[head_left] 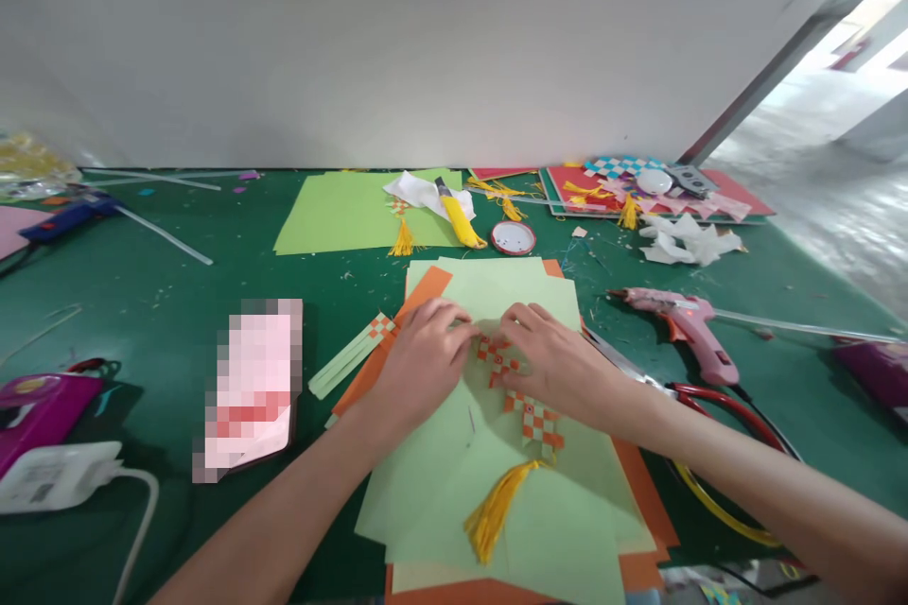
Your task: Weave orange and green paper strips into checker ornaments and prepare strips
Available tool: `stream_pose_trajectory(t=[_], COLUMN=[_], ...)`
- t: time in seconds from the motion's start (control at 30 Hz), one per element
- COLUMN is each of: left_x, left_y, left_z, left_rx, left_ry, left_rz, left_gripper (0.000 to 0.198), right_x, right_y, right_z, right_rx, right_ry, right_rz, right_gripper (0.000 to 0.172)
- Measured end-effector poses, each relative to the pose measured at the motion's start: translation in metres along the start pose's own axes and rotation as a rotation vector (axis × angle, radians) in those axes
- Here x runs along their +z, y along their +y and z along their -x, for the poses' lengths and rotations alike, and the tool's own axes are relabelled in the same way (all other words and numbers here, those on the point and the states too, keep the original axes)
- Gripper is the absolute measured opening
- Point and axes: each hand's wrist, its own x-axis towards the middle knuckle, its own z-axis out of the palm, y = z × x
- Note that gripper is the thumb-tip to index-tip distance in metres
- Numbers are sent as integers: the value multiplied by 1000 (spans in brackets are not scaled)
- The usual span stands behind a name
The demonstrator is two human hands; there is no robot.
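Observation:
My left hand (424, 361) and my right hand (551, 361) meet over a stack of light green paper sheets (497, 510) with orange sheets beneath. Both pinch the upper end of an orange-and-white woven paper ornament (529, 411) lying on the green paper. A yellow tassel (495, 510) hangs from the ornament's lower end toward me. The fingers of both hands are curled together on the woven strips.
A pink glue gun (685, 326) and red-handled scissors (709, 397) lie to the right. A yellow utility knife (458, 219), round tin lid (514, 237) and green sheet (340, 213) sit behind. A blurred pink item (252, 388) and white charger (57, 477) lie left. More woven pieces (631, 184) are far right.

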Motion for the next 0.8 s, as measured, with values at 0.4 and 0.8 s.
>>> stream_pose_trajectory(t=[0.4,0.8], left_x=[-3,-3], left_y=[-11,-10], left_z=[-1,-2], left_rx=[187,186], left_ry=[-54,-45], left_rz=[-336,-372], left_gripper=[20,24], right_x=[2,1], right_y=[6,10], right_z=[-1,-1], right_rx=[49,156], right_ry=[41,131], right_rz=[-325,-476], right_gripper=[23,19])
